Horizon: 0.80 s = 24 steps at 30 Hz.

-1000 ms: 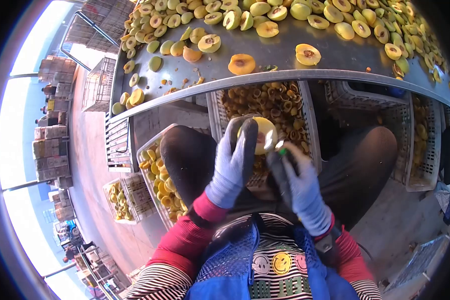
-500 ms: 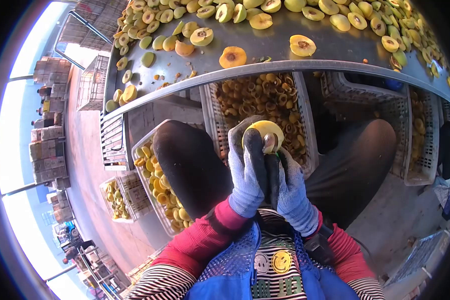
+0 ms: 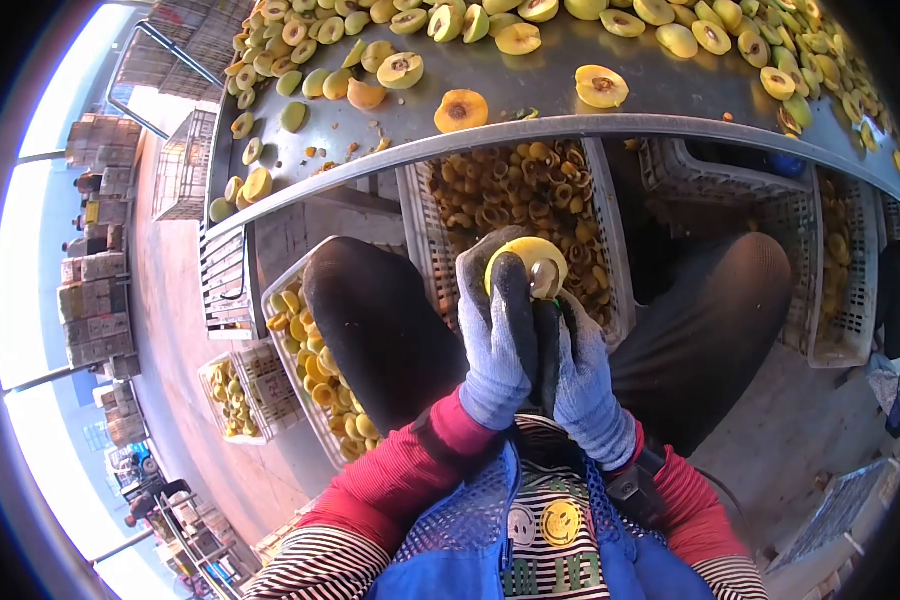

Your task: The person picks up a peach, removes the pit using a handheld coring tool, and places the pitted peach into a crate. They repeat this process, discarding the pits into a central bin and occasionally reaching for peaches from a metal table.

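My left hand point(image 3: 492, 315), in a grey-blue glove with black coated fingers, is wrapped round a yellow peach half point(image 3: 530, 250). The cut side is turned partly toward me. A shiny, rounded metal end of a pitting spoon point(image 3: 545, 279) sits in the middle of the fruit. My right hand point(image 3: 578, 365), gloved the same way, is closed just below and right of the peach. Its fingers grip the spoon's handle, mostly hidden, with a bit of green at the top. Both hands meet above my lap, between my knees.
A metal table point(image 3: 420, 115) holds many cut peach halves, its raised front rim beyond my hands. Beneath stands a crate point(image 3: 615, 230) of brownish fruit pieces. By my left knee is a crate point(image 3: 275, 300) of yellow halves; a smaller crate point(image 3: 280, 385) stands further left.
The metal spoon end has turned within the peach half and now shows a rounder, brighter face. Both hands stay in nearly the same place.
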Tool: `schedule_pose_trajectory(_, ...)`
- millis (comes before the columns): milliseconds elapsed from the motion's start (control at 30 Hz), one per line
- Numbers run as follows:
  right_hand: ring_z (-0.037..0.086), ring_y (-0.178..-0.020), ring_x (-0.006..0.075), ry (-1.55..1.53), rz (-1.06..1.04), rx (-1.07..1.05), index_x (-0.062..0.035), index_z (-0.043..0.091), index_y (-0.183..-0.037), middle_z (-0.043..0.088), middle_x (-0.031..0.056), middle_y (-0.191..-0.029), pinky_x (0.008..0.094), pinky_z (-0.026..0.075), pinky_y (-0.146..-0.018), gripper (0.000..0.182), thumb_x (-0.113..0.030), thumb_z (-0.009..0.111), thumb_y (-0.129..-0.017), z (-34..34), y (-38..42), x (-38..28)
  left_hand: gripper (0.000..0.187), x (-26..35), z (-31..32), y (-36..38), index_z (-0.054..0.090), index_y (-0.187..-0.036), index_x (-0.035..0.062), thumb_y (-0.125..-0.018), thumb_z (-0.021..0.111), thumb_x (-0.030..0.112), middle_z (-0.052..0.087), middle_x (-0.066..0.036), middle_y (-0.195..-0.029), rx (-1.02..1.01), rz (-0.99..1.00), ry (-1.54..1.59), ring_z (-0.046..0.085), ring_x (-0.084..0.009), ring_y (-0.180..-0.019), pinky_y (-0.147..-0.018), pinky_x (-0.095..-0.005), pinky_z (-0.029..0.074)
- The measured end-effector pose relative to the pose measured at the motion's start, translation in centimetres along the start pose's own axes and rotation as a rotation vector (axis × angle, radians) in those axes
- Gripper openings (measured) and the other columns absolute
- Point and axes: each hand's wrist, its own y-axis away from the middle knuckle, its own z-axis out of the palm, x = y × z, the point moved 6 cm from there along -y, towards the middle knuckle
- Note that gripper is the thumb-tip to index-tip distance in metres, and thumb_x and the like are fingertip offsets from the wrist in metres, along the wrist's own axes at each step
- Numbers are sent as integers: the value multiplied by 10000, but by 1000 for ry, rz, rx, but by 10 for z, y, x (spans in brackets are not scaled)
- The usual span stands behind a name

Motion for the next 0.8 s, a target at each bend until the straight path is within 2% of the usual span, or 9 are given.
schedule_pose_trajectory(67,528,-1070,329,366,-472,132,58,397,-1307,492,225,-1205,397,425,-935,452,-205,499,-954,2,12,-6,278,2,3,0,475,-1175,0,-962,489,178,547,-129,-1054,-18,-51,80,546,-177,-938,-824,-300,466)
schedule_pose_trajectory(200,522,-1073,331,443,-655,72,67,388,-1305,476,226,-1215,401,442,-919,460,-184,518,-942,-6,17,5,272,-8,5,5,477,-1167,1,-969,475,187,545,-129,-1061,-63,-100,157,543,-171,-935,-824,-296,463)
schedule_pose_trajectory(333,543,-1011,360,85,-236,-59,59,454,-1266,522,233,-1141,396,447,-889,400,-105,554,-915,-10,9,42,269,-14,7,-6,506,-1123,5,-966,497,223,576,-89,-966,-300,-183,92,559,-138,-857,-790,-276,464)
schedule_pose_trajectory(400,589,-822,135,181,-112,-76,7,459,-1243,589,95,-1023,265,504,-701,333,-185,487,-972,-8,8,55,282,-26,6,-20,516,-1108,7,-960,519,247,585,-61,-895,-437,-380,206,552,-111,-812,-755,-255,460)
schedule_pose_trajectory(467,580,-736,120,-29,-90,-84,-7,474,-1222,594,76,-947,245,489,-622,321,-219,472,-981,-1,5,40,329,-34,10,-21,544,-1143,-12,-899,585,205,601,-51,-988,-561,-622,248,549,-102,-911,-804,-246,442)
schedule_pose_trajectory(533,570,-649,105,-239,-59,-96,-20,488,-1200,598,57,-870,225,474,-543,316,-254,457,-989,-2,2,20,326,-24,10,-23,567,-1116,-13,-879,606,207,614,-52,-966,-507,-392,171,555,-95,-910,-814,-231,440)
schedule_pose_trajectory(600,551,-779,114,-1016,518,-285,-5,546,-1118,589,43,-903,256,462,-689,284,-240,477,-974,12,8,25,259,-17,12,-21,580,-1068,-36,-910,548,166,638,-99,-921,-460,-140,68,605,-150,-816,-747,-271,474)
schedule_pose_trajectory(700,543,-769,88,-989,435,-372,-31,556,-1090,583,18,-890,231,454,-672,294,-285,450,-986,13,12,16,258,-6,7,-19,575,-1074,-48,-904,504,133,627,-149,-900,-388,98,-10,609,-181,-819,-756,-286,476)
schedule_pose_trajectory(800,524,-623,75,-1021,509,-307,-51,560,-1021,565,10,-781,228,432,-531,310,-342,460,-979,10,13,5,302,-7,11,-18,577,-1094,-60,-944,442,165,613,-116,-994,-516,-83,76,576,-160,-914,-809,-278,451)
